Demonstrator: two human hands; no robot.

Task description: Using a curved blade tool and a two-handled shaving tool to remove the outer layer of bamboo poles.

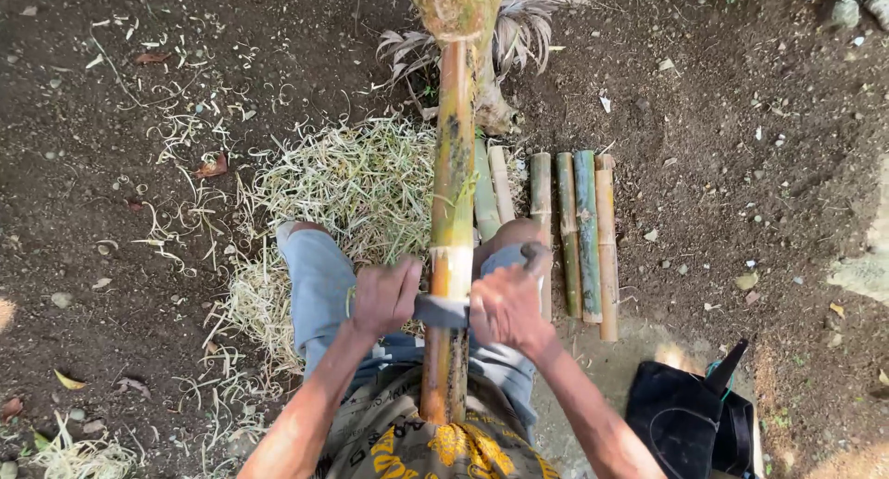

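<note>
Hands (pixel 384 298) (pixel 505 308) grip blade (pixel 443 310) across mottled bamboo pole (pixel 452 182).

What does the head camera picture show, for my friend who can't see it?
Seen from above, a seated person's left hand and right hand grip a blade set across a long bamboo pole. Pale shavings and cut bamboo pieces lie on the dirt.

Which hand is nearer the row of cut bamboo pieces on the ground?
Right. The right hand grips the blade just beside the cut bamboo pieces; the left hand is across the bamboo pole.
</note>
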